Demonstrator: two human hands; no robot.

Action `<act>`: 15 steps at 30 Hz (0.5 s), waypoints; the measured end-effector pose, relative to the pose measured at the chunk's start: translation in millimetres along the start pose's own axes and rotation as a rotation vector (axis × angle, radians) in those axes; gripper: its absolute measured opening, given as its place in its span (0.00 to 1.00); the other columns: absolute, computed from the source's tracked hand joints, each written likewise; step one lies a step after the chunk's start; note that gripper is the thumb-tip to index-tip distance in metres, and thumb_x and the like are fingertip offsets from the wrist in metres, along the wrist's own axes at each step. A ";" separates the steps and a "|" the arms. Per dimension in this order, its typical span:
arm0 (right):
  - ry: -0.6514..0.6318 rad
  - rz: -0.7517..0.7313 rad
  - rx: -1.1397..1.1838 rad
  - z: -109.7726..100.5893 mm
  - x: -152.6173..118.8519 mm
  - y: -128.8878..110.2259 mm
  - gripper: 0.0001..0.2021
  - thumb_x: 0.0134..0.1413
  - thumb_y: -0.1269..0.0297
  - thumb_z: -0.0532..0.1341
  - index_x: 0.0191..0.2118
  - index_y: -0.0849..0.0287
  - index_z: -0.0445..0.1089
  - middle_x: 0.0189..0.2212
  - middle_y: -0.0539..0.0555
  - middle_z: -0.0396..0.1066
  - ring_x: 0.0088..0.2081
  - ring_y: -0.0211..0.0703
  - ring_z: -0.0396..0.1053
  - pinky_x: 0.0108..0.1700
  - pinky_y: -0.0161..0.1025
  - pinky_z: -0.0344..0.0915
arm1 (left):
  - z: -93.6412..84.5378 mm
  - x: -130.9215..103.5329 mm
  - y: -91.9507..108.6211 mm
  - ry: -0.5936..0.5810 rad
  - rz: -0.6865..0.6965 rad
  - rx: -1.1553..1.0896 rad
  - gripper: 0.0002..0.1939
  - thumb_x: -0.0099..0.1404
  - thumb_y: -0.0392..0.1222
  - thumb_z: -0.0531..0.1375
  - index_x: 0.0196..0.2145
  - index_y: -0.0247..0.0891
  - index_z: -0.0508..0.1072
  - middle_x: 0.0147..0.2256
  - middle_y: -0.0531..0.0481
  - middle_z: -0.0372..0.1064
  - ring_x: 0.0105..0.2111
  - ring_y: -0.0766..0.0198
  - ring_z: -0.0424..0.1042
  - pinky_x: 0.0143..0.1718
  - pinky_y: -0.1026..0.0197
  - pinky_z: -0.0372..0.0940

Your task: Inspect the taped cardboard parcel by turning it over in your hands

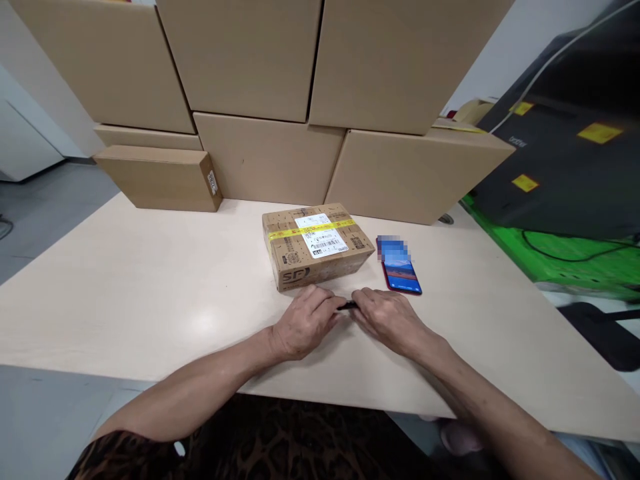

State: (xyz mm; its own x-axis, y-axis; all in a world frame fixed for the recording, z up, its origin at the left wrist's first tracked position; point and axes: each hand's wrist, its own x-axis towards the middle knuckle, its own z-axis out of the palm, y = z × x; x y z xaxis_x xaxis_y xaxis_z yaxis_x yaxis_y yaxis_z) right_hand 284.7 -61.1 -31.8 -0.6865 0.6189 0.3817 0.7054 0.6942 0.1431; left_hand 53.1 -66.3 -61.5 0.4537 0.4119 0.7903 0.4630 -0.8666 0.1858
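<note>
Between my hands is a small, slim black object (pixel 347 305), mostly covered by my fingers. My left hand (pixel 309 321) grips its left end, just in front of the parcel. My right hand (pixel 384 317) pinches its right end, near the phone. The brown cardboard parcel (pixel 320 247) lies on the table with yellow tape across its top and a white label. To its right a phone (pixel 403 272) with a red edge lies face up with its screen lit; part of the screen is pixelated.
Large cardboard boxes (pixel 273 157) are stacked along the back of the pale table (pixel 165 280). A smaller closed box (pixel 160 180) stands at the back left. Beyond the right edge are a dark case (pixel 560 153) with yellow stickers and a green surface (pixel 555 257).
</note>
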 end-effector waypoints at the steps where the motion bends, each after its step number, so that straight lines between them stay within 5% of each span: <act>1: 0.051 0.033 0.037 -2.5 1.7 2.2 0.12 0.71 0.72 0.57 0.33 0.56 0.70 0.22 0.51 0.76 0.21 0.43 0.74 0.25 0.39 0.60 | -5.4 4.8 0.0 0.045 0.038 -0.011 0.14 0.82 0.42 0.55 0.59 0.33 0.69 0.43 0.42 0.77 0.41 0.58 0.75 0.42 0.56 0.75; 5: 0.379 0.363 0.362 -16.6 7.5 9.7 0.11 0.70 0.60 0.63 0.33 0.52 0.66 0.21 0.45 0.72 0.18 0.37 0.67 0.22 0.35 0.60 | -26.6 18.2 -8.0 0.268 0.044 0.041 0.19 0.80 0.43 0.57 0.64 0.36 0.69 0.49 0.41 0.75 0.49 0.55 0.76 0.50 0.54 0.74; 8: 0.556 0.562 0.562 -22.7 10.4 10.7 0.12 0.64 0.57 0.70 0.32 0.51 0.69 0.22 0.44 0.73 0.18 0.36 0.66 0.22 0.35 0.63 | -33.2 18.3 -26.4 0.395 -0.182 0.062 0.20 0.80 0.46 0.58 0.66 0.44 0.69 0.56 0.40 0.71 0.58 0.52 0.72 0.59 0.48 0.72; 11: 0.598 0.563 0.732 -21.7 10.8 8.2 0.06 0.66 0.57 0.70 0.40 0.52 0.79 0.28 0.48 0.79 0.23 0.39 0.73 0.27 0.39 0.71 | -32.3 12.9 -53.2 0.451 -0.475 -0.013 0.19 0.80 0.52 0.57 0.64 0.48 0.71 0.59 0.42 0.71 0.62 0.51 0.70 0.65 0.43 0.68; 15: 0.547 0.555 0.987 -18.0 17.1 2.1 0.10 0.68 0.57 0.70 0.52 0.47 0.82 0.38 0.50 0.84 0.29 0.42 0.79 0.34 0.44 0.77 | -29.4 8.2 -85.4 0.413 -0.866 -0.294 0.32 0.76 0.67 0.57 0.68 0.48 0.68 0.69 0.39 0.65 0.72 0.44 0.61 0.75 0.36 0.56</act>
State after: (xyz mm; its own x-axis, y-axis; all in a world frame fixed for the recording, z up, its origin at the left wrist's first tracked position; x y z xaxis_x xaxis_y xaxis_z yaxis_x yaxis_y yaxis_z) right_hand 277.7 -55.6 -8.6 -0.0112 0.8459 0.5333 0.2809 0.5145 -0.8102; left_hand -5.1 2.8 -53.7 -0.2764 0.8521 0.4445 0.2769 -0.3723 0.8858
